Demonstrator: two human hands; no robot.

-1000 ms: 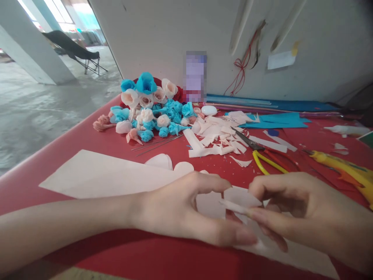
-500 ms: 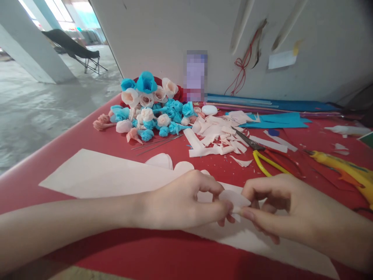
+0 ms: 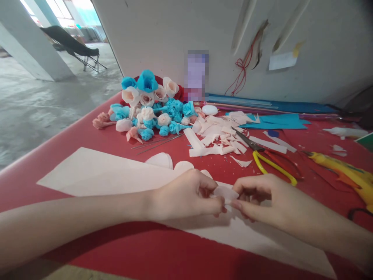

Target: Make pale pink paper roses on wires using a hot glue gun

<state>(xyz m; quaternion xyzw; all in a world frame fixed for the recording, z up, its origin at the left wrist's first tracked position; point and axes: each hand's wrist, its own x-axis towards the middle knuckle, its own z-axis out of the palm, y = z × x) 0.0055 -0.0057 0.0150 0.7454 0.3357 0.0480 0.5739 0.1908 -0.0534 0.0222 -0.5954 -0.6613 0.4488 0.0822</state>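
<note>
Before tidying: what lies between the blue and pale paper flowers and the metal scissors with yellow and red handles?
In head view, a heap of pale paper scraps.

Plain red is shown by the tabletop point(image 3: 122, 249) across the lower frame. Pale pinkish white is shared by the small petal point(image 3: 225, 191) at lower centre and the long sheet point(image 3: 96, 171) at centre left. The flowers point(image 3: 146, 114), left of upper centre, are coloured bright blue, cream and salmon pink. At right, the scissors point(image 3: 258, 147) are marked by mixed handles — one yellow, one red — and the glue gun point(image 3: 335, 163) is coloured yellow, with orange on its trigger.
</note>
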